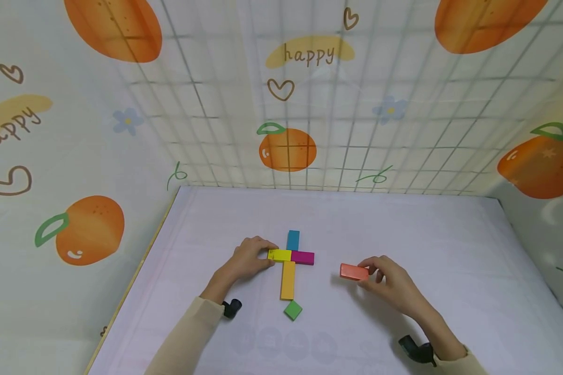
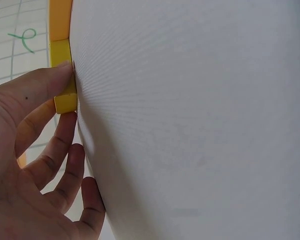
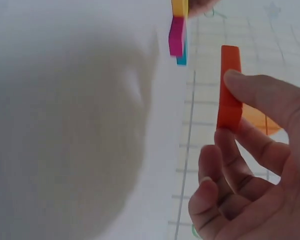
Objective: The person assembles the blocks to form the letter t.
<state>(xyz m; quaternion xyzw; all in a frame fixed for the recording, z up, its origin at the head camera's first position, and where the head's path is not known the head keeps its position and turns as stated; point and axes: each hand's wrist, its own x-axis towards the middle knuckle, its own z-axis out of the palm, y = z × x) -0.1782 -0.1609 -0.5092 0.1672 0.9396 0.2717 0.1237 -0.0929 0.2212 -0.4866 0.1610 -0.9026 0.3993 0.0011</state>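
With thumb and fingers, my left hand [image 1: 249,258] pinches the outer end of a yellow block [image 1: 282,255] lying on the table. A magenta block [image 1: 303,258] continues the row on its right. Behind them stands out a blue block [image 1: 293,240], and an orange-yellow block [image 1: 288,281] runs toward me from the row. At its near end lies a green block [image 1: 293,310], turned like a diamond. To the right, my right hand [image 1: 390,284] grips one end of a red block [image 1: 351,271] above the table, a shadow below it. The right wrist view shows the thumb across this red block [image 3: 230,95].
The white table [image 1: 431,234] has a back edge against a hanging cloth [image 1: 234,104] printed with oranges and grid lines. More such cloth encloses the left and right sides. Dark wrist devices [image 1: 417,350] sit at both cuffs.
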